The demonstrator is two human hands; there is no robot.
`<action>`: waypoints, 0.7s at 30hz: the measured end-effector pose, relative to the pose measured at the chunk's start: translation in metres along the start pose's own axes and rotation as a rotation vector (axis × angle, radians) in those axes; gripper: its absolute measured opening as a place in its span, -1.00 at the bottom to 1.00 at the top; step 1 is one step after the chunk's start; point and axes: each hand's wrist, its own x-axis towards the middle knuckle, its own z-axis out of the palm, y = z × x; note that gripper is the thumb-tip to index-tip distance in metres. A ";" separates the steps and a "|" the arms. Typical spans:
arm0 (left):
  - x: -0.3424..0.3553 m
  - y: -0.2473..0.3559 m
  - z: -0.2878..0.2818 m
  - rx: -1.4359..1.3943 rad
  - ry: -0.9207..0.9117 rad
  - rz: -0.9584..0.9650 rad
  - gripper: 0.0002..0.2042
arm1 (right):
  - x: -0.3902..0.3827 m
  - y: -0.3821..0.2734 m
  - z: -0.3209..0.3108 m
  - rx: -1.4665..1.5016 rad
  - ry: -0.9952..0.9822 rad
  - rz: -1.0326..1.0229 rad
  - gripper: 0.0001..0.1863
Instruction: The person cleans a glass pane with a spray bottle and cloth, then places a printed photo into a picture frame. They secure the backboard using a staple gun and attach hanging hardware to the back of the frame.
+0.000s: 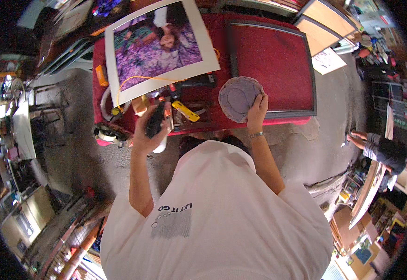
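Observation:
My left hand (146,133) is closed round a black object (155,119) at the table's near edge. My right hand (257,112) grips a round, greyish wrinkled pad (236,97) over the red cloth-covered table (270,56). Between my hands lie a yellow tool (185,111) and other small tools, partly hidden. A printed picture with a white border (158,51) lies at the back left, crossed by a thin orange cord (150,78). An empty dark frame (314,81) rests on the table's right side.
An orange box (101,74) and a tape roll (111,134) are at the table's left. Panels (313,23) stand behind. Another person (383,154) is at the right near a long board. A pale board (22,128) and cluttered shelving are at the far left.

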 end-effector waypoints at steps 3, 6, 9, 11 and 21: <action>0.021 0.050 0.067 -0.088 -0.103 0.169 -0.53 | 0.009 -0.033 -0.039 0.305 -0.013 0.207 -0.60; 0.054 0.063 0.132 -0.101 -0.290 0.101 -0.50 | 0.029 -0.027 -0.086 0.348 -0.022 0.253 -0.49; 0.091 0.037 0.197 -0.045 -0.353 0.180 -0.47 | 0.059 -0.018 -0.140 0.610 0.108 0.332 -0.48; 0.115 0.018 0.246 0.041 -0.330 0.178 -0.45 | 0.088 -0.005 -0.179 0.608 0.226 0.291 -0.48; 0.215 0.076 0.391 0.284 -0.322 -0.147 -0.74 | 0.213 0.053 -0.331 0.567 0.394 0.219 -0.56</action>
